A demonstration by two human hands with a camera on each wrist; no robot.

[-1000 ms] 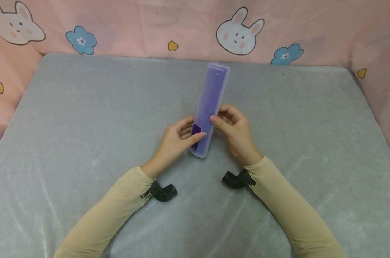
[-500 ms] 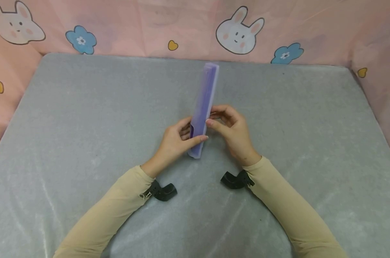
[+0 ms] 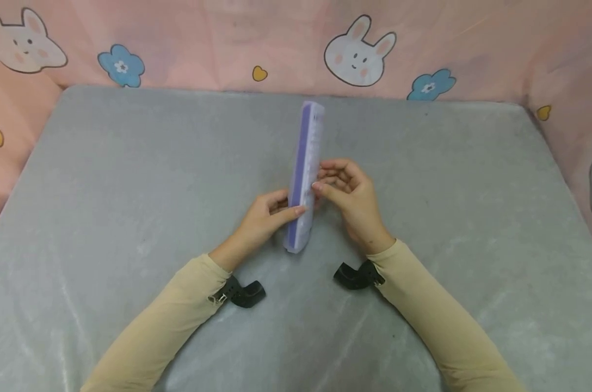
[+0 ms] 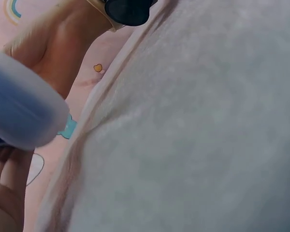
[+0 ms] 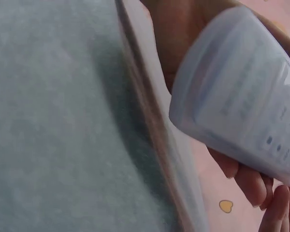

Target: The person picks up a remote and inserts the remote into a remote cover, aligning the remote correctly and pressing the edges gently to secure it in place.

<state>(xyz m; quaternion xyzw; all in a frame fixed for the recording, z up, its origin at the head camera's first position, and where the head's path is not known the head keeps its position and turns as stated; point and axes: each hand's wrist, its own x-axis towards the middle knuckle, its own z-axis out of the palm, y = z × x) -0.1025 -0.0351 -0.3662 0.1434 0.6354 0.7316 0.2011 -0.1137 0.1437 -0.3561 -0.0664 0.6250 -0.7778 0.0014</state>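
Observation:
A long, narrow case of translucent purple plastic (image 3: 304,158) is held up above the table between the two hands. Lines of small print, too blurred to read, run along its pale side, seen closer in the right wrist view on the case (image 5: 241,92). My left hand (image 3: 257,222) grips the lower part, thumb across the front and fingers behind. My right hand (image 3: 356,198) pinches the right edge a little higher, its thumb tip on the case. The left wrist view shows the rounded end of the case (image 4: 26,104). The contents cannot be made out.
A grey, soft-looking cloth (image 3: 129,179) covers the table. Pink fabric (image 3: 198,43) with rabbits, flowers and hearts hangs along the back and both sides. A black wrist camera (image 3: 247,294) sticks out from the left cuff, and another black camera (image 3: 353,276) from the right.
The case has turned about its long axis, so its printed side shows instead of the broad purple face. Its top end has shifted left. Both hands have kept their hold.

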